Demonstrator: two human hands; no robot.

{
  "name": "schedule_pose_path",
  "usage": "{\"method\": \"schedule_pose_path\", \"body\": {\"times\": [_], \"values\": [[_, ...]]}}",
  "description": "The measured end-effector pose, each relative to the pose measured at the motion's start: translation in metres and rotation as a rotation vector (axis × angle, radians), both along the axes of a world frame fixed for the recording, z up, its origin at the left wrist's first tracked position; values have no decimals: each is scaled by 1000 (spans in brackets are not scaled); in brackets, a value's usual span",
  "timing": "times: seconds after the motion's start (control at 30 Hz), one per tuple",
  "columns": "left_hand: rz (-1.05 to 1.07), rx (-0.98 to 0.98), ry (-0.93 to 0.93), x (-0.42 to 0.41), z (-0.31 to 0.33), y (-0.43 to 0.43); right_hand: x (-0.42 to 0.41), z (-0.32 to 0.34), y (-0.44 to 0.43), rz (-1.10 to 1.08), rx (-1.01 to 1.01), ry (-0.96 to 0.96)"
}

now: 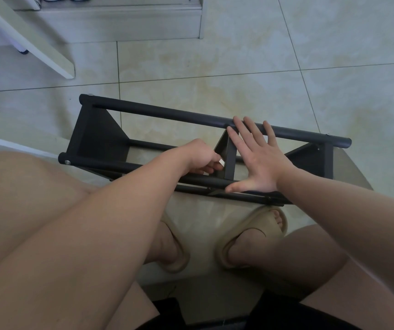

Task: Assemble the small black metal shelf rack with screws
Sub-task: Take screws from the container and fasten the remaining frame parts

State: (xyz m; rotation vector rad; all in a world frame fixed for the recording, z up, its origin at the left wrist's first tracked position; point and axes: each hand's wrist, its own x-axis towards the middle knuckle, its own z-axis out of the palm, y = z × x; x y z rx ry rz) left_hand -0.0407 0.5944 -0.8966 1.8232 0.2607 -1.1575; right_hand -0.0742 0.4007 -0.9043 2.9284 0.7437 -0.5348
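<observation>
The black metal shelf rack [167, 114] lies on its side on the tiled floor in front of my feet, its long tubes running left to right. My right hand [254, 156] is spread flat over the rack, fingers straight on the far tube and the middle panel [229, 160]. My left hand [199, 158] reaches inside the frame beside that panel, its fingers curled around a small pale object that I cannot identify. A screw head [67, 162] shows at the near left tube end.
My two feet in beige slippers [250, 236] stand just in front of the rack. A white furniture leg [36, 44] slants across the top left, and a low pale step or cabinet base [120, 22] runs along the top.
</observation>
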Motion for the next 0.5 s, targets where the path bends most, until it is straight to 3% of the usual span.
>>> {"method": "schedule_pose_path", "body": {"times": [0.5], "values": [[-285,73,-187,0,-8,9,-1,0,0,-8,2,1]]}}
